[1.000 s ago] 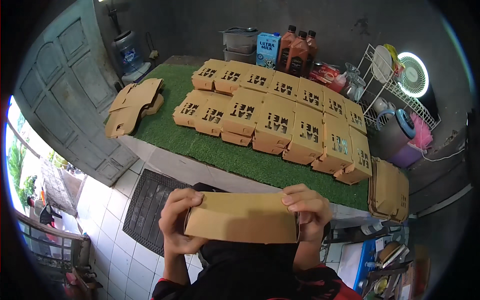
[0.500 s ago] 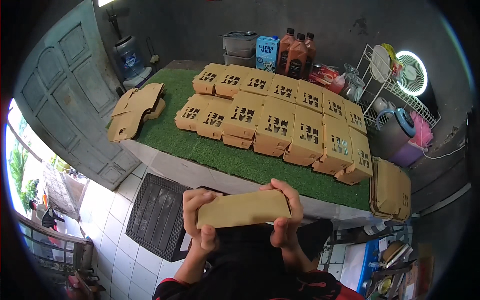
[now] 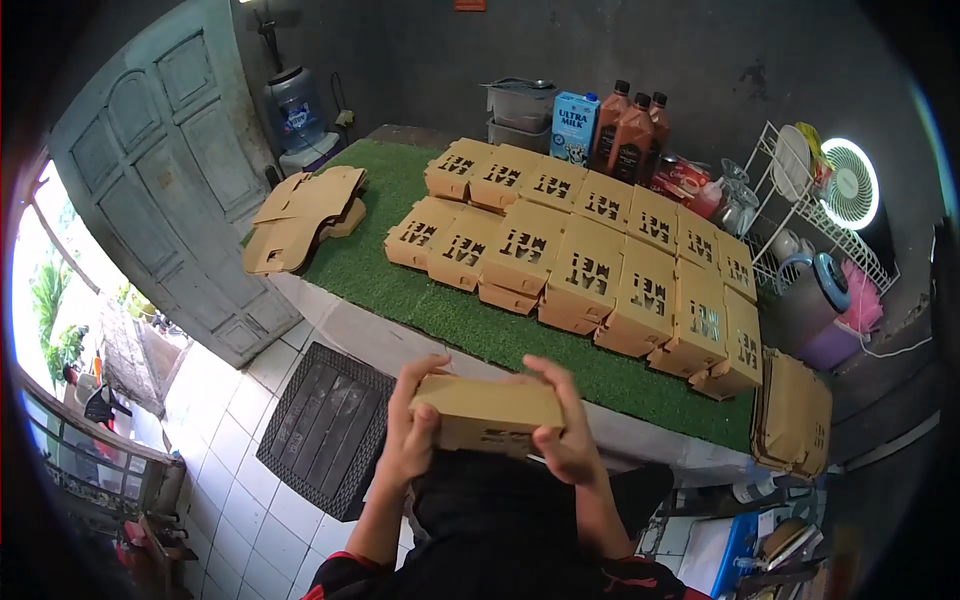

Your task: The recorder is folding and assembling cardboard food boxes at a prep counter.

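Brown cardboard box [image 3: 487, 404], pinched at its ends between left hand [image 3: 410, 425] and right hand [image 3: 566, 430], near the turf-covered surface [image 3: 352, 268] bearing two rows of lettered boxes [image 3: 582, 268].

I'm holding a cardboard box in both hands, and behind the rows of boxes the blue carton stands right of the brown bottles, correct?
Not quite: the head view shows the blue carton standing left of the brown bottles, behind the rows of boxes. Your left hand and right hand do hold the cardboard box.
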`<action>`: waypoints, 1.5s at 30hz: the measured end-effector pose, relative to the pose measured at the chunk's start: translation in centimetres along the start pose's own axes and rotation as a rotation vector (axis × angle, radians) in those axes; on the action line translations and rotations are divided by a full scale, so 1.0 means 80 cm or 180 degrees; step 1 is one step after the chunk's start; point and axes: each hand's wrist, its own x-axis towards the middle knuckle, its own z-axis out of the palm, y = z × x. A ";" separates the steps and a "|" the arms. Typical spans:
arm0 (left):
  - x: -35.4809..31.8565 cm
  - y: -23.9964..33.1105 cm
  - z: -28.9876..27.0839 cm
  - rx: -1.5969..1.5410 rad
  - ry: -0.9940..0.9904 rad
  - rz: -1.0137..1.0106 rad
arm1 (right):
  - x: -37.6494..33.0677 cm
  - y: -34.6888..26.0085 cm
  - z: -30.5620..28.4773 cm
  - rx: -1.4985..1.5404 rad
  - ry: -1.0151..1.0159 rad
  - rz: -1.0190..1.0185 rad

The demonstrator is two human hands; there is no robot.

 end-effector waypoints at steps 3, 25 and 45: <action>0.006 -0.003 -0.025 -0.0251 -0.0365 -0.0458 | -0.003 0.003 0.003 -0.0463 -0.0672 0.0325; 0.027 -0.033 -0.051 -0.1528 0.0520 -0.0859 | 0.021 0.078 0.078 0.0722 0.0735 0.1028; 0.325 -0.135 -0.068 0.0864 -0.0422 -0.1132 | -0.159 0.067 -0.031 0.0351 0.0956 0.2088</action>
